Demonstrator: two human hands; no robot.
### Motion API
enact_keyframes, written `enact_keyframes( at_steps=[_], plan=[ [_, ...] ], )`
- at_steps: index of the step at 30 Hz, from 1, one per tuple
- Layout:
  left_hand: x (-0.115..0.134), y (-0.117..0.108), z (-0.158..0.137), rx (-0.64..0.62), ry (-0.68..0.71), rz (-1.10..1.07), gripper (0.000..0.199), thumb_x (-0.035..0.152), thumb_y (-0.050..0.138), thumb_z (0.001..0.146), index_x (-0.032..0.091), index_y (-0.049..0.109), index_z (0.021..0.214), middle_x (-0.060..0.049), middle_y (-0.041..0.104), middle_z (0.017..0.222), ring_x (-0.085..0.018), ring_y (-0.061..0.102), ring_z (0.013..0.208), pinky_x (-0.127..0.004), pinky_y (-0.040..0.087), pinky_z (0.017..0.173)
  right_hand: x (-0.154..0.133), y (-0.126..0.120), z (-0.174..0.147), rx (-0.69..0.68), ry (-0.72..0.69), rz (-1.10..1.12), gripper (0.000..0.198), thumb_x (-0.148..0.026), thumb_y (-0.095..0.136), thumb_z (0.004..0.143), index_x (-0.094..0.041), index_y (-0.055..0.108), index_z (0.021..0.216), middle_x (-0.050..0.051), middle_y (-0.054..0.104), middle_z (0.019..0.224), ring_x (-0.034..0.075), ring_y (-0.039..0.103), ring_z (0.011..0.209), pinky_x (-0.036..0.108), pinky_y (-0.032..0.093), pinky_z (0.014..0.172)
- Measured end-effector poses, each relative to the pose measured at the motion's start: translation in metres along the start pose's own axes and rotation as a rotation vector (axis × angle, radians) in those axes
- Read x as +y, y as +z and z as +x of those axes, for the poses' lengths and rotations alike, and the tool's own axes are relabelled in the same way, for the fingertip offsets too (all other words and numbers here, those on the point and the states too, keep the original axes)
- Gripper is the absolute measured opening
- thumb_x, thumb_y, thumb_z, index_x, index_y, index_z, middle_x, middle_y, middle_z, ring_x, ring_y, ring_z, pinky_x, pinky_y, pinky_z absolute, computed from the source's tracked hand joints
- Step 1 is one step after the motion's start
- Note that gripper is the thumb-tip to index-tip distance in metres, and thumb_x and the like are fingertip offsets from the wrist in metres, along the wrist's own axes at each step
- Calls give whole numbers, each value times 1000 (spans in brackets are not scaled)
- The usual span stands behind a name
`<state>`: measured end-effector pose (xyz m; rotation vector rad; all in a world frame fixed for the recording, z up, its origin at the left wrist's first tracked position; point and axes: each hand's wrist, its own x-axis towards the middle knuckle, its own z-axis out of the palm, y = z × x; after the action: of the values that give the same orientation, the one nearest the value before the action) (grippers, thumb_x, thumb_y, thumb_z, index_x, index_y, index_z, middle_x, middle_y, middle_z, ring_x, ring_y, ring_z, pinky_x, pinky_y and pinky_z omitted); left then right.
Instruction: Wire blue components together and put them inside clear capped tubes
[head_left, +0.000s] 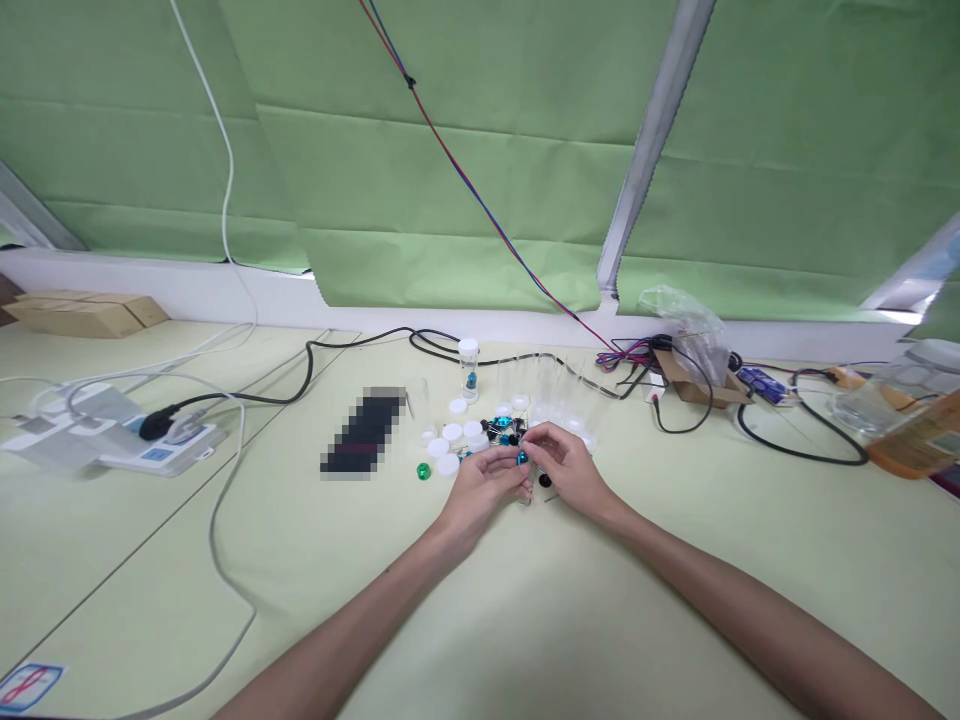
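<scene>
My left hand (486, 488) and my right hand (571, 470) meet over the table, both closed in a pinch around a small shiny blue metal part (523, 457). Its exact kind is too small to make out, and fingers hide much of it. Just behind the hands lies a cluster of blue and black small parts (504, 425). White round caps (452, 432) are scattered left of them, with a green metal piece (424, 471) nearby. A black round piece (545, 481) rests under my right hand. Clear tubes (551, 385) stand behind it.
A clear tube with a white cap (469, 368) stands at the back, something blue inside. Left are a blurred-out dark rectangle (364, 433), a power strip (161, 450) and white cables. Right are a cardboard box (697, 385), black cable (787, 447) and an orange-labelled container (915, 435).
</scene>
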<state>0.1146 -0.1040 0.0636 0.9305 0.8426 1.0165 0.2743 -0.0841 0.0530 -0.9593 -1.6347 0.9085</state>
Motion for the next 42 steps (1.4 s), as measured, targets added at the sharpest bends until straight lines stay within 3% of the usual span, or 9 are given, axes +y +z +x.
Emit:
enact_keyframes(
  at_steps=[6,11,15,21,24,32,42],
  plan=[
    [2,0,1,30,7,19,38,26,82,66,11,65,97,-6,66,74,-16,63,64,-34,53,68,-2,-1,0,50,-3,-61,17,-35,54,91,-20,62,93,3,65,91,17,60,85,30,48,77],
    [6,-6,3,84,48,69,35,27,80,68,13,65,96,-4,67,71,-15,64,64,-33,52,73,-11,-6,2,99,-71,-296,14,-30,52,92,-20,62,93,5,65,89,18,59,78,30,46,72],
    [6,-9,5,96,72,85,35,30,79,69,15,65,97,-4,67,74,-15,65,64,-33,51,74,-22,-13,4,-53,-144,-504,13,-20,51,91,-20,64,91,6,62,90,18,57,79,32,44,74],
    [6,-8,5,87,97,112,39,29,78,68,17,67,103,-1,65,71,-16,64,63,-34,51,76,-30,-20,-2,-470,-116,-666,19,-11,55,87,-22,69,93,6,62,91,21,58,86,31,42,73],
    [8,-7,5,107,108,138,39,27,77,68,17,69,105,1,62,70,-14,63,61,-32,51,74,-32,-19,-6,-578,-70,-688,17,-12,59,85,-21,69,95,6,61,97,23,58,90,30,41,72],
    [9,-7,5,130,110,145,37,28,77,68,16,71,103,-2,63,70,-14,62,62,-31,52,71,-33,-17,-6,-665,17,-642,12,-9,62,82,-19,66,86,4,57,95,19,57,85,27,40,68],
    [8,-8,8,145,104,49,36,46,71,74,14,69,90,-4,64,76,-12,59,60,-27,51,58,-29,-15,-6,-695,-18,-689,13,-10,55,87,-18,61,78,3,55,92,17,54,82,26,38,68]
  ],
)
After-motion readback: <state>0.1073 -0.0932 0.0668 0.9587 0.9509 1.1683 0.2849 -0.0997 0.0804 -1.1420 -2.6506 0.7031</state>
